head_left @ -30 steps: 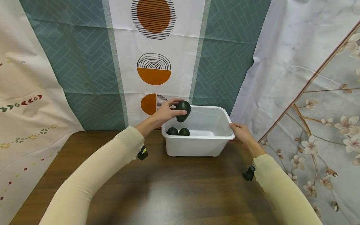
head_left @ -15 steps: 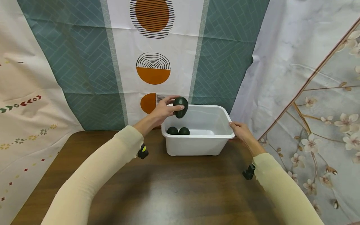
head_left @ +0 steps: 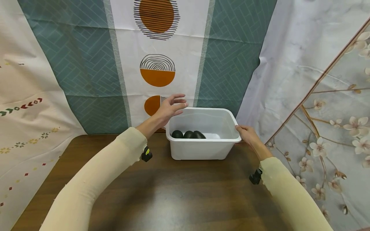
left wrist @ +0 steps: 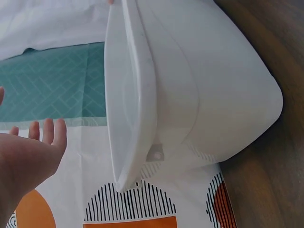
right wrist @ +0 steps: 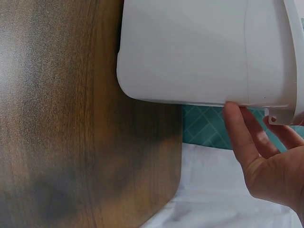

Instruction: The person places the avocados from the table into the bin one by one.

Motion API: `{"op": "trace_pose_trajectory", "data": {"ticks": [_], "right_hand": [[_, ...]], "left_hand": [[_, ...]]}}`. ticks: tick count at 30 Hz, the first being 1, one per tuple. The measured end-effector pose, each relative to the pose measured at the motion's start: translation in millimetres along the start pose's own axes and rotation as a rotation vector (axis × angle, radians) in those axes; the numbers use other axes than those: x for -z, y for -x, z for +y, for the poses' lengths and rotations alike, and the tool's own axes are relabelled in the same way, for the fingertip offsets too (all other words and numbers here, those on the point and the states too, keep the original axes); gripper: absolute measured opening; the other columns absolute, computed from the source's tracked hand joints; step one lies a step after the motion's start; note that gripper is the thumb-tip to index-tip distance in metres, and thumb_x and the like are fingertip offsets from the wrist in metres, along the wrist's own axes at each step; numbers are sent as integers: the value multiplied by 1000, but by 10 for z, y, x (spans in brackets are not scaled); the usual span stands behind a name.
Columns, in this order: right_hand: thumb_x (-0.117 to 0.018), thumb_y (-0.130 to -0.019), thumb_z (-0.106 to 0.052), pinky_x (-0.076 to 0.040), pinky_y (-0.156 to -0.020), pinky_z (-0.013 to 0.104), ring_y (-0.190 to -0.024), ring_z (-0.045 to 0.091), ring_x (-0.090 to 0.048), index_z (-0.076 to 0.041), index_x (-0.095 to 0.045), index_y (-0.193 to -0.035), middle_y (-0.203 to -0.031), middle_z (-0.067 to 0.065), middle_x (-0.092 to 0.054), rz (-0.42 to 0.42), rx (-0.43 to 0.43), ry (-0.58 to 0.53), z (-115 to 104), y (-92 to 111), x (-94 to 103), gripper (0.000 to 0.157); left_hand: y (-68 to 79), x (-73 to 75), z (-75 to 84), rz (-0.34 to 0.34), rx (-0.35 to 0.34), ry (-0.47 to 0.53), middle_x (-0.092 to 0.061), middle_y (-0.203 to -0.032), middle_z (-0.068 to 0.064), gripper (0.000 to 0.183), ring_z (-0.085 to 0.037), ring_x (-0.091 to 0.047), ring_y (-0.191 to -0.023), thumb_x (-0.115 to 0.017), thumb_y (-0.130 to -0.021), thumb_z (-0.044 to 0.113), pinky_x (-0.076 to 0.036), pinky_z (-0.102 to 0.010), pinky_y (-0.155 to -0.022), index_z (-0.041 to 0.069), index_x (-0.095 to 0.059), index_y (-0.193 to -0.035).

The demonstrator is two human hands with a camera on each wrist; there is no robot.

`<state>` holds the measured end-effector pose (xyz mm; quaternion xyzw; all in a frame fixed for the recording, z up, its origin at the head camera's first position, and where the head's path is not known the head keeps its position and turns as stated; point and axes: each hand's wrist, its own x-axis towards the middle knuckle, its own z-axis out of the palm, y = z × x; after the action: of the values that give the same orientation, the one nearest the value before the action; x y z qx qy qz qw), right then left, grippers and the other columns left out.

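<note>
Three dark green avocados lie in the left part of a white plastic bin [head_left: 202, 149]: one avocado [head_left: 177, 134] at the left, a second [head_left: 189, 134] beside it, and a third [head_left: 200, 134] on its side to the right. My left hand [head_left: 170, 109] hovers above the bin's back left corner, fingers spread and holding nothing. In the left wrist view that hand [left wrist: 35, 156] is apart from the bin's rim [left wrist: 142, 90]. My right hand [head_left: 248, 134] grips the bin's right end at the rim. The right wrist view has its fingertips [right wrist: 232, 110] against the outer wall.
The bin stands near the back edge of a brown wooden table [head_left: 173, 192]. Behind it hangs a teal and white curtain [head_left: 231, 64] with orange circles. A flowered cloth [head_left: 332, 144] hangs at the right, and a cream patterned cloth [head_left: 29, 128] at the left.
My left hand has let go of an avocado, which dropped into the bin to the right of the other two. The left fingers have spread. My right hand has stayed on the bin.
</note>
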<state>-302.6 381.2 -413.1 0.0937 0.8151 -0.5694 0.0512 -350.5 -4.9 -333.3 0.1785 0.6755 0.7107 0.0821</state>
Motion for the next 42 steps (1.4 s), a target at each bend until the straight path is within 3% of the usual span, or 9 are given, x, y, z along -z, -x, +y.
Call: {"op": "trace_pose_trajectory", "data": {"ticks": [3, 21, 35, 42], "right_hand": [[-47, -114, -37, -65, -76, 40, -87, 15, -69, 1, -39, -162, -153, 32, -46, -5, -1, 2, 5, 3, -3, 61], [-49, -113, -35, -65, -73, 40, -80, 13, -70, 2, -41, -160, -149, 34, -48, 5, 4, -25, 9, -7, 32, 60], [-49, -113, -37, -65, -74, 39, -80, 11, -70, 3, -39, -161, -150, 33, -46, -2, 2, -29, 19, 21, 51, 63], [-45, -114, -40, -65, -75, 38, -81, 10, -70, 2, -35, -162, -150, 34, -46, -17, 6, -35, 49, 36, 77, 65]], "left_hand": [[19, 6, 7, -8, 16, -5, -55, -150, -14, 55, -29, -61, -132, -75, -101, 19, -48, -45, -113, 15, -53, -152], [110, 119, -15, -88, 49, 21, -45, -159, -21, 59, -31, -55, -138, -72, -103, 17, -45, -48, -116, 11, -47, -156], [175, 183, 47, -96, 49, -24, -49, -156, -16, 62, -32, -55, -139, -72, -102, 19, -45, -48, -116, 11, -46, -158], [206, 288, 59, -129, 49, -74, -47, -157, -19, 60, -32, -55, -139, -71, -103, 18, -45, -50, -115, 11, -45, -158]]}}
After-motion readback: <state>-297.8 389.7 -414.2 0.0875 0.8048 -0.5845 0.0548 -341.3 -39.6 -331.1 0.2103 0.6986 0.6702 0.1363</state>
